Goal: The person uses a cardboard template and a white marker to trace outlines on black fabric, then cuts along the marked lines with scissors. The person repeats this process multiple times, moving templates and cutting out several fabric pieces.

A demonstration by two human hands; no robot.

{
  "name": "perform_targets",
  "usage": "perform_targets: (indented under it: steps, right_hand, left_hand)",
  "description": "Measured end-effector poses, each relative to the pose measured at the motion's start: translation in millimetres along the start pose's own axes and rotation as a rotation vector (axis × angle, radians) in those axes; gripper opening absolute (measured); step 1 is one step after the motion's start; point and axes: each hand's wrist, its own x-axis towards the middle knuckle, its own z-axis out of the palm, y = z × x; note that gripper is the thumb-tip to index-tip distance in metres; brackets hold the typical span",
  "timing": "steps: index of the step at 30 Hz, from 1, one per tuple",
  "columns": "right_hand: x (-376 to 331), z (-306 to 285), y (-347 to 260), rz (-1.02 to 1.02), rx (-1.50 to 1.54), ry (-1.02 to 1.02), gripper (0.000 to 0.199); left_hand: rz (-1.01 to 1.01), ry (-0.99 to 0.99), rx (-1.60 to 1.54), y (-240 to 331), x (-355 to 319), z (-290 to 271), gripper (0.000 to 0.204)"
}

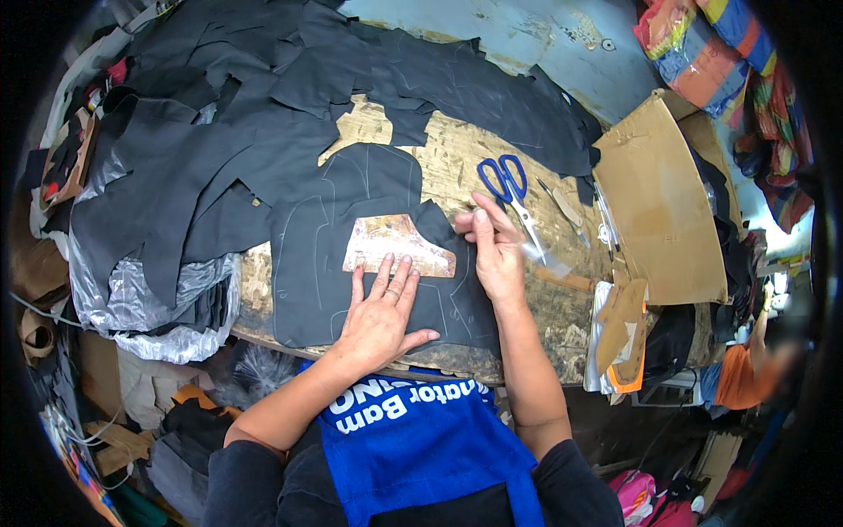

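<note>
Left hand (376,323): spreading its fingers flat on the template (391,237), gripping nothing.
Template: lying, scuffed and curved-sided, on black fabric (299,272) bearing pale outlines.
Right hand (499,257): curling half-open; cannot tell whether it is holding anything.
Scissors (522,213): resting, blue-looped, on scarred wood (461,162).

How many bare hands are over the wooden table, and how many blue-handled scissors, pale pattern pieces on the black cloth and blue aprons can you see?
Bare hands: 2 (left hand, right hand)
Blue-handled metal scissors: 1 pair
Pale, flat, slant-sided pattern piece: 1
Blue cloth apron: 1
Total: 5
</note>
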Motion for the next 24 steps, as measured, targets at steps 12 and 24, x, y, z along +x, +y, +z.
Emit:
perform_targets:
  steps: [12, 24]
  right_hand:
    - [-10.6, 75.7, 3.5, 0.046, -0.075, -0.585, 0.013]
    - [20.9, 104.2, -3.1, -0.215, -0.399, -0.503, 0.013]
  left_hand:
    - [-0.016, -0.038, -0.060, -3.9, -3.6, -2.8, 0.087]
    - [0.008, 0.007, -0.093, -5.9, -3.0, 0.5, 0.088]
